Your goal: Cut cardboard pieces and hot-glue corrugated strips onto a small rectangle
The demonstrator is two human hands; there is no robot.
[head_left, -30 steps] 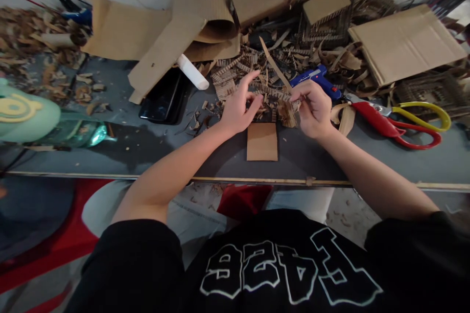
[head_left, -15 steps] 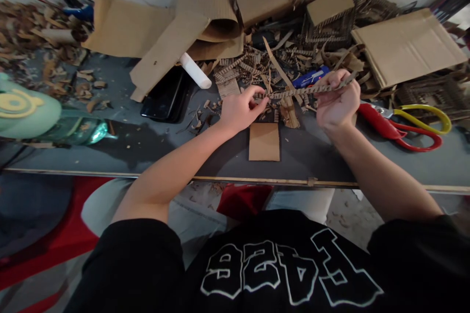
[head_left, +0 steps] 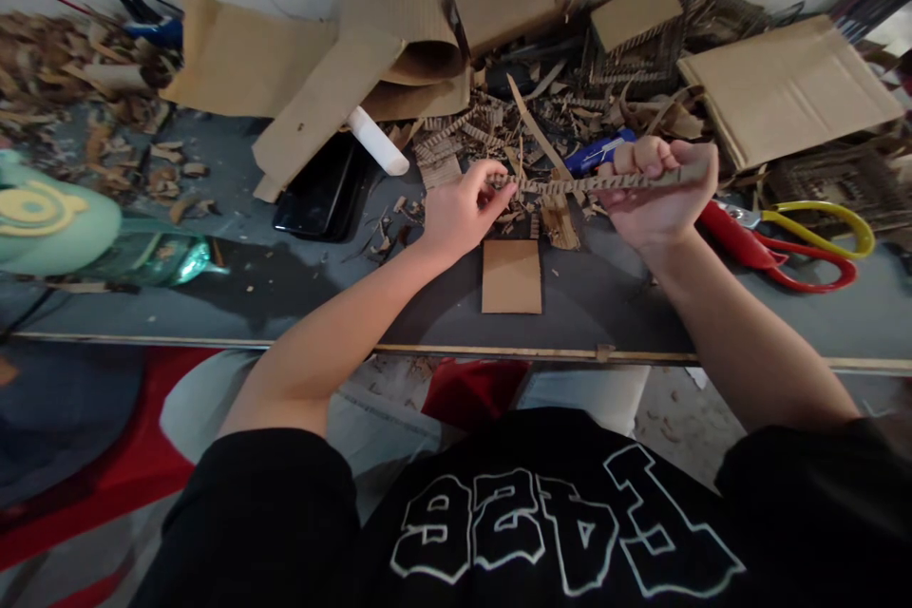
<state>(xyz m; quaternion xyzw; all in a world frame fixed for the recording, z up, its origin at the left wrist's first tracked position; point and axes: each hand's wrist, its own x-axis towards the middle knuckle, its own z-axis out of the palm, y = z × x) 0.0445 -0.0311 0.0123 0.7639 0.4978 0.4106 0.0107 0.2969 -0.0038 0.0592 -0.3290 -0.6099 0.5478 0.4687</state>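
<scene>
Between my two hands a narrow strip of corrugated cardboard (head_left: 560, 185) stretches level above the table, its ridges showing. My left hand (head_left: 466, 204) pinches the strip's left end between thumb and fingers. Farther right, my right hand (head_left: 659, 190) has its palm turned up, with the strip lying across the fingers and the thumb along its right end. Just below the strip, a small square of flat cardboard (head_left: 511, 277) lies on the dark table. Ridged scraps (head_left: 560, 220) are scattered behind and beneath the strip.
Red and yellow-handled scissors (head_left: 784, 242) lie at right, close to my right wrist. A blue tool (head_left: 598, 152) sits behind my right hand. A black phone (head_left: 317, 190), a white tube (head_left: 377, 141), a cardboard roll (head_left: 399, 0), a cardboard sheet (head_left: 790, 90) and a green bottle (head_left: 142, 252) surround the work area.
My right hand has turned its palm further up and moved slightly right, its thumb now stretched along the strip. My left hand keeps its pinch, nearly in place.
</scene>
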